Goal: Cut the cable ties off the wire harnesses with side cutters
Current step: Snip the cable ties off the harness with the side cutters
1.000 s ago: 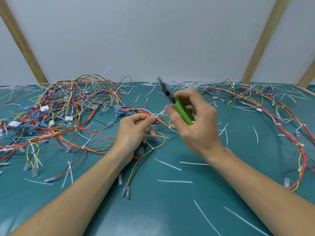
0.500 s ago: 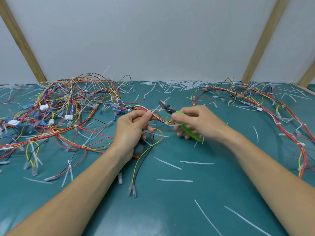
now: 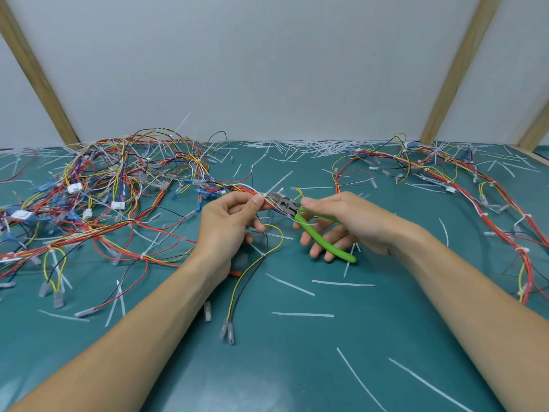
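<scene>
Left hand (image 3: 228,224) pinches the wire bundle (image 3: 264,203) between thumb and fingers. Right hand (image 3: 350,224) grips the green-handled cutters (image 3: 300,217), blades just beside that pinch at a white cable tie (image 3: 267,195). Risk: blades lie along the wires; closing too deep would likely nick insulation or the left thumb.
</scene>
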Demonstrator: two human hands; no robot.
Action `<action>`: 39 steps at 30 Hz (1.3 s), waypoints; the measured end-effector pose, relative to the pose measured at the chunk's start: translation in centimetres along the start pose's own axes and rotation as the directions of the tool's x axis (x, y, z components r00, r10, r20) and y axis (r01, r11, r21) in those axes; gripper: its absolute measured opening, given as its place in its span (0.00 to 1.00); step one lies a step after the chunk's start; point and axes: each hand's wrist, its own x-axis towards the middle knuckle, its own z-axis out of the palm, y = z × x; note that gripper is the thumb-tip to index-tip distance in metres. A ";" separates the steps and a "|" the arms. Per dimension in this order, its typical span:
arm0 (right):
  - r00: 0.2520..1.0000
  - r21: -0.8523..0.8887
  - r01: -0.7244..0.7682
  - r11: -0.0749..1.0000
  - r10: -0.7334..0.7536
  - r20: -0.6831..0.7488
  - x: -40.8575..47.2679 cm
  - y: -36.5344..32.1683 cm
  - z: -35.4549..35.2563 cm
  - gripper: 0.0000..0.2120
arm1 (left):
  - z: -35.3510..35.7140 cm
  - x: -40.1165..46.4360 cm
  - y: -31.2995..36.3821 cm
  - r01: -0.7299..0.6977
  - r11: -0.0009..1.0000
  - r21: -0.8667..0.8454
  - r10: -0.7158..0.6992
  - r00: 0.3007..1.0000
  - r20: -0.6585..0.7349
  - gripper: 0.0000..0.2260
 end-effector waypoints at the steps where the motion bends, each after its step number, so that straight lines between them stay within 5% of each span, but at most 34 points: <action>1: 1.000 0.000 0.000 1.000 0.000 -0.001 0.0 -0.1 0.0 0.24 | 0.0 0.0 0.0 -0.002 1.000 0.001 0.002 1.000 0.000 0.05; 11: 0.984 -0.035 0.108 0.994 -0.112 -0.139 0.2 -0.3 0.6 0.20 | 0.0 0.0 0.2 0.008 1.000 -0.001 -0.008 1.000 -0.010 0.05; 17: 0.906 0.189 0.332 0.924 -0.257 -0.337 0.0 -1.2 1.0 0.19 | 0.4 -0.1 0.6 0.044 0.999 -0.010 -0.045 0.997 -0.059 0.05; 21: 0.922 0.421 0.382 0.823 -0.371 -0.112 -0.6 -1.8 1.0 0.20 | 0.5 -0.3 0.8 0.054 0.998 -0.021 -0.055 0.996 -0.073 0.05; 24: 0.921 0.372 0.344 0.862 -0.387 0.044 -0.5 -1.6 1.9 0.19 | 0.5 -0.5 1.0 0.060 0.998 -0.036 -0.062 0.996 -0.064 0.04; 31: 0.941 0.313 0.267 0.911 -0.176 -0.289 0.4 -0.8 2.8 0.18 | 0.4 -0.5 1.1 0.082 0.996 -0.043 -0.079 0.994 0.081 0.05; 39: 0.957 0.332 0.283 0.900 -0.244 -0.156 0.1 -0.7 2.9 0.18 | 0.0 -0.4 1.2 0.102 0.984 -0.146 -0.069 0.974 0.214 0.02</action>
